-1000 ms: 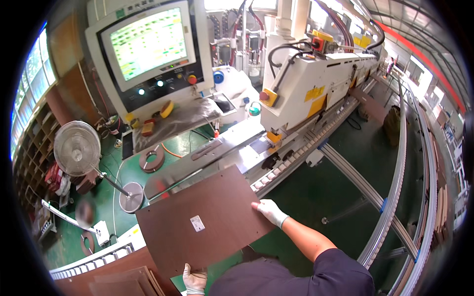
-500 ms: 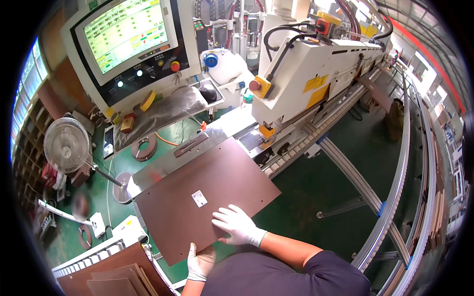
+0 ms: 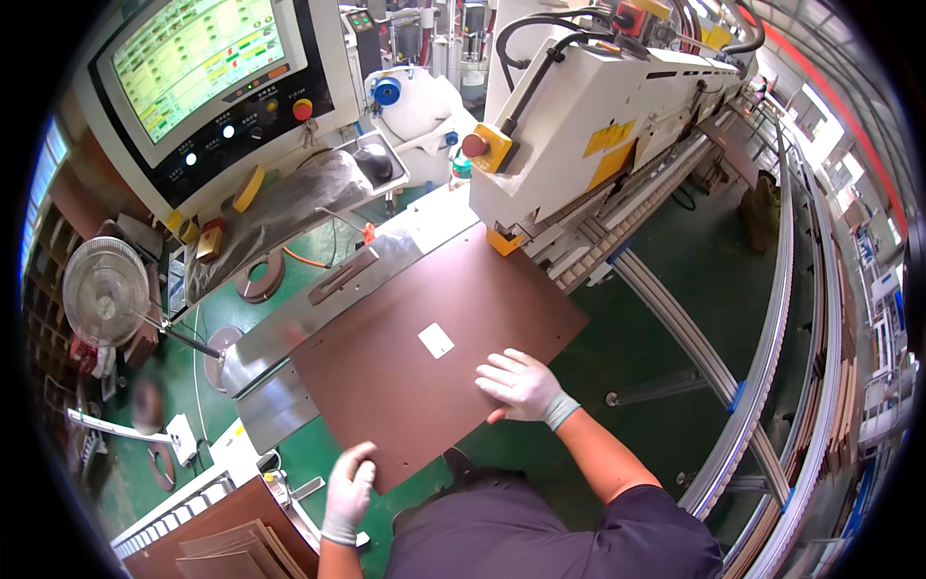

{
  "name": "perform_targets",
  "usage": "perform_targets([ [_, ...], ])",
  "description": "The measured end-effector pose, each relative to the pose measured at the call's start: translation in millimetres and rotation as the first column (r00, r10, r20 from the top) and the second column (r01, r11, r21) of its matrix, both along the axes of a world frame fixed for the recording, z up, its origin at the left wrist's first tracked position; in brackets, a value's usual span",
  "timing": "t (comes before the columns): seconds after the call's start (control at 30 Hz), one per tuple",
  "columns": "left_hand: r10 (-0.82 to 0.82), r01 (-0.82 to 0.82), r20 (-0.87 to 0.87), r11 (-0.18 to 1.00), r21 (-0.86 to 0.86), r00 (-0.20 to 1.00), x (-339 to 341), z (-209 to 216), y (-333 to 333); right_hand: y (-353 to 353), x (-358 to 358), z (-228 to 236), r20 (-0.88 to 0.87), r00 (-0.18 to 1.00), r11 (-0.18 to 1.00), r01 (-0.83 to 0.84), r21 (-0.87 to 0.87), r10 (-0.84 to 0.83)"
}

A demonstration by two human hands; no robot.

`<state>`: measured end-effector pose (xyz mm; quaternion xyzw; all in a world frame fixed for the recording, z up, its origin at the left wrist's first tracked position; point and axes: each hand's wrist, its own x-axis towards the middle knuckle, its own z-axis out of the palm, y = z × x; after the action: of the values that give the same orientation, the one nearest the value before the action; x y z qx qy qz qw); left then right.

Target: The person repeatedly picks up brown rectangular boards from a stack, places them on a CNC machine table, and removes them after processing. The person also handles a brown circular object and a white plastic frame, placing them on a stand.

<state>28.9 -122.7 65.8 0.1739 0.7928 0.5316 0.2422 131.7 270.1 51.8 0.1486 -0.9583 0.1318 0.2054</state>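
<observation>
Below: panel [image 3: 405, 396], metal ledge [image 3: 405, 243], green floor [image 3: 714, 299]

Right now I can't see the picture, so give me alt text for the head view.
A brown panel with a white label lies between two gloved hands: the right hand at its near right edge, the left hand by its nearest corner. Its far end lies by the yellow block on a white machine.
</observation>
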Motion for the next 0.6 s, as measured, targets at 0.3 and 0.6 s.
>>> perform_targets([
  [0.3,-0.254,-0.107,-0.521,0.817,-0.566,0.815,-141.2,-65.0,30.1,50.7,42.0,-17.5,0.064,0.854,0.855,0.518,-0.001,-0.517],
  [0.6,-0.366,-0.172,-0.620,0.752,-0.636,0.694,-156.9,-68.3,46.6,-70.6,-19.1,-142.5,0.552,0.688,-0.766,-0.010,-0.643,-0.471],
])
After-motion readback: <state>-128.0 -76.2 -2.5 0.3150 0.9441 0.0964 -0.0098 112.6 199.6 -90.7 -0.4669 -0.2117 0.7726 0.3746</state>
